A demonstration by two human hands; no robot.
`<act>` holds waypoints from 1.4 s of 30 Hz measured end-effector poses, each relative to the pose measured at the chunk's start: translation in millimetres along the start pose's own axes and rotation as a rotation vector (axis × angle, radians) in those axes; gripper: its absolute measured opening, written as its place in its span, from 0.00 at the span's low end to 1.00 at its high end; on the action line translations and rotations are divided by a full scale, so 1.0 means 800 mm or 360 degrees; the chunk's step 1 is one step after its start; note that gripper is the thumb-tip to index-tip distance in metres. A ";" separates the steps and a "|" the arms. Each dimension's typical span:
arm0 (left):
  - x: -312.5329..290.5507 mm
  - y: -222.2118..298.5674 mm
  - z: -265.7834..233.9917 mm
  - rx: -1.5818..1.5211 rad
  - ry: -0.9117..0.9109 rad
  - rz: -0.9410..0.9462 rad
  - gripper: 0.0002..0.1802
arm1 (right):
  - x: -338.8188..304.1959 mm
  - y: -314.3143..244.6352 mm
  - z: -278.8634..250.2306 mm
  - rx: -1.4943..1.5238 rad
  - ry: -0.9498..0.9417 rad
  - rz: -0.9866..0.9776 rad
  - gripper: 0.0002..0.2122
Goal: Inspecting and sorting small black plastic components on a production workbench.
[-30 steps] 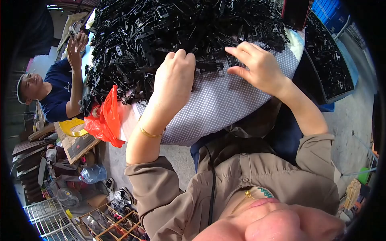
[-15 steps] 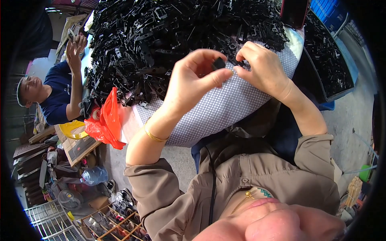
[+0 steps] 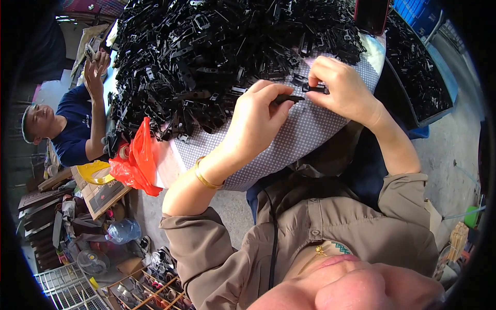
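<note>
My left hand (image 3: 258, 118) pinches a dark, pointed plastic piece (image 3: 285, 98) between thumb and fingers, its tip toward the other hand. Close by on the right, the fingertips of my right hand (image 3: 345, 92) grip a small black plastic clip part (image 3: 314, 89) with a rectangular opening. The two pieces are near each other but look apart. Both hands are above the front of a table draped in a grey dotted cloth (image 3: 227, 160). Just beyond them rises a big heap of similar black plastic parts (image 3: 175, 67); the fingers partly hide both held pieces.
A red plastic bag (image 3: 135, 164) hangs at the table's left edge. Far right stands a bin of black parts (image 3: 413, 67), with a dark red-edged object (image 3: 371, 16) beside the heap. Another person (image 3: 72, 121) at the left holds something small. A water bottle (image 3: 123, 231) lies on the floor.
My left hand has come down and turned, so its dark piece now points toward my right hand. My right hand has shifted slightly, showing more of its clip part.
</note>
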State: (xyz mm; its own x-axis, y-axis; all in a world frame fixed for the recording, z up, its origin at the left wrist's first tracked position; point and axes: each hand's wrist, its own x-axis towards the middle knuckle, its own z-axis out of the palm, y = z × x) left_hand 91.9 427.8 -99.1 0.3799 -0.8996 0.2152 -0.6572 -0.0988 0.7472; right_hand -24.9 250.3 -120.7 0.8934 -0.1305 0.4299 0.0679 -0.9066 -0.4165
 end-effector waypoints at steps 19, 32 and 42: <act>0.003 -0.008 0.013 -0.1373 0.0104 -0.0613 0.18 | -0.005 -0.021 -0.004 0.1683 -0.0111 0.0959 0.06; 0.003 -0.005 0.013 -0.1209 0.0136 -0.0596 0.18 | -0.006 -0.025 -0.001 0.1054 0.0189 0.0636 0.05; 0.000 -0.012 0.016 -0.1284 0.0066 -0.0609 0.18 | -0.004 -0.029 0.007 0.0926 0.0173 0.0575 0.06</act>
State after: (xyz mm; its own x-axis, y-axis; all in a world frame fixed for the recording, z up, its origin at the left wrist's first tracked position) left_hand 89.5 422.8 -114.3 0.5127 -0.8488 -0.1290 0.1714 -0.0460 0.9841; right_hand -26.6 273.6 -116.7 0.8574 -0.4506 0.2486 0.0289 -0.4401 -0.8975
